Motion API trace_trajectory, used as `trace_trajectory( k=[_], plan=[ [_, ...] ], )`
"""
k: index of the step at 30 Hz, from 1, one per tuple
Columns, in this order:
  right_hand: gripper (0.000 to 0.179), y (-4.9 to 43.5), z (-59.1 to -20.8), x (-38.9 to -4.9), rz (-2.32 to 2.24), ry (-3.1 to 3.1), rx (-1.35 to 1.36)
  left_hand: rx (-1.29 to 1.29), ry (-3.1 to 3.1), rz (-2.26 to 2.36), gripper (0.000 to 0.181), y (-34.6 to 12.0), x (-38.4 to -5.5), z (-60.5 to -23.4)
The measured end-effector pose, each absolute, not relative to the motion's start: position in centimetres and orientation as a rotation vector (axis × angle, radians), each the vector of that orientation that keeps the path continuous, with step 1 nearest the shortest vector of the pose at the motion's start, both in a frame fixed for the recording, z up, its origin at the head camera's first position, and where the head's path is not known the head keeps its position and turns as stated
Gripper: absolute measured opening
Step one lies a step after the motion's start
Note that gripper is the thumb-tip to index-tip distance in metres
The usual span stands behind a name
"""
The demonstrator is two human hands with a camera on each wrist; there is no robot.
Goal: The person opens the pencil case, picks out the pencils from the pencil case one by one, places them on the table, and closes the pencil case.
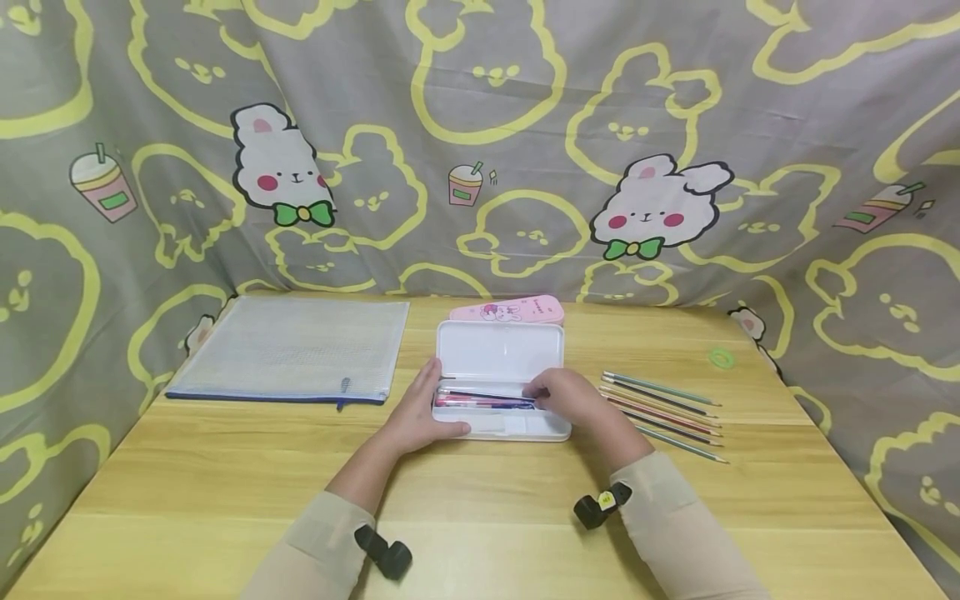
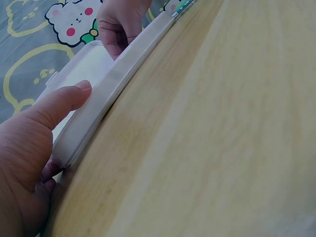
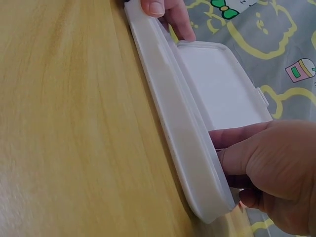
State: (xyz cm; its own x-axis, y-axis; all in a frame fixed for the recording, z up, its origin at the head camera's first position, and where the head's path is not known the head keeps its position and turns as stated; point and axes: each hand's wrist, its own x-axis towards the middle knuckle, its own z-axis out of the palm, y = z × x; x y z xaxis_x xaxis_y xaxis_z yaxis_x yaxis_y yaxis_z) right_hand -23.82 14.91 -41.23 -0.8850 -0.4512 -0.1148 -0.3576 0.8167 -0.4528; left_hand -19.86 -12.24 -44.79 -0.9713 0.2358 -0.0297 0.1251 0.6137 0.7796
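Note:
An open white pencil case (image 1: 487, 433) lies on the table, its lid (image 1: 500, 350) tipped back. My left hand (image 1: 417, 417) grips the case's left end, thumb along the front rim and fingers at the side. Inside lie pink and blue pens (image 1: 480, 403) and a dark pencil (image 1: 487, 394) slanting above them. The right hand (image 1: 566, 396) reaches into the right part of the case, fingers bent, pinching that pencil's right end; the fingertips are partly hidden behind the case wall in the right wrist view, where the hand (image 3: 271, 168) shows close up.
Several pencils (image 1: 667, 417) lie fanned out right of the case. A green ring (image 1: 722, 358) sits farther back. To the left is a mesh zip pouch (image 1: 292, 346) with a blue zip edge. Behind the lid lies a pink rabbit-print case (image 1: 525, 310). A patterned curtain (image 1: 480, 167) hangs behind the table.

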Motion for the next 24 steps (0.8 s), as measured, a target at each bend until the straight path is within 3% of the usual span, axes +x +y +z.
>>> trace_trajectory(
  k=[9, 24],
  plan=[
    [0.025, 15.4, -41.4, -23.8, -0.692, 2.773, -0.709, 0.297, 2.717, 1.272, 0.125, -12.2, -19.8, -44.7],
    [0.023, 17.9, -40.0, -23.1, -0.920, 2.720, -0.551, 0.300, 2.716, 1.277, 0.123, -12.2, -19.7, -44.7]
  ],
)
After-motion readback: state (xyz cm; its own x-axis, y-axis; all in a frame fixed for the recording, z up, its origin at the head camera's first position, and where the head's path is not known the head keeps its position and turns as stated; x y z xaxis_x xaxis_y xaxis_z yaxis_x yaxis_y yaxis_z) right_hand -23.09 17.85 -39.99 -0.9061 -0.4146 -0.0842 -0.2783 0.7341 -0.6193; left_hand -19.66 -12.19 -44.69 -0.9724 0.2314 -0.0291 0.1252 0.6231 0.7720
